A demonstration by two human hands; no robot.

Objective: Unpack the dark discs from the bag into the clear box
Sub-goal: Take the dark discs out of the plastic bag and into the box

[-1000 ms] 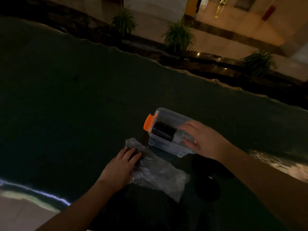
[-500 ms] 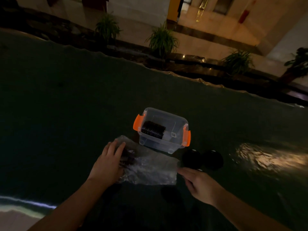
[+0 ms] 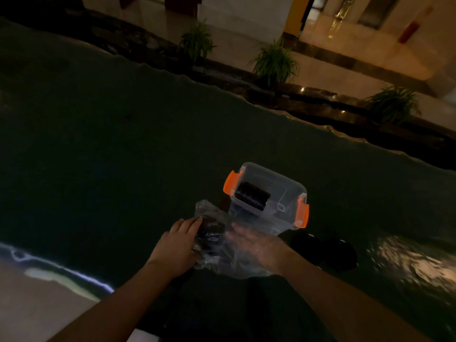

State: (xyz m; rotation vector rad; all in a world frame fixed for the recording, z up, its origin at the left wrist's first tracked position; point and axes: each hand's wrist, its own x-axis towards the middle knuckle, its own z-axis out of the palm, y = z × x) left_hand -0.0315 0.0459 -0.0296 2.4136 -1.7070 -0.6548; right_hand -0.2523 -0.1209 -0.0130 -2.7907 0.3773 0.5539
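Note:
A clear box (image 3: 286, 186) with orange latches stands open on the dark table, and a row of dark discs (image 3: 251, 195) stands on edge at its left end. In front of it lies a crumpled clear plastic bag (image 3: 209, 213) with dark discs (image 3: 209, 232) still inside. My left hand (image 3: 176, 245) presses down on the bag's left part beside those discs. My right hand (image 3: 256, 245), blurred by motion, lies flat on the bag's right part with its fingers spread. Two dark round discs (image 3: 323, 250) lie on the table just right of my right hand.
The dark glossy table (image 3: 123, 156) has a wavy far edge, beyond which stand potted plants (image 3: 274, 62) on a lit floor. A bright reflection (image 3: 404, 257) lies on the table at the right. The near left table edge (image 3: 61, 272) shows a pale strip.
My right hand left the box, dropped to the table in front of the bag's right end, then came onto the bag. My left hand stayed on the bag.

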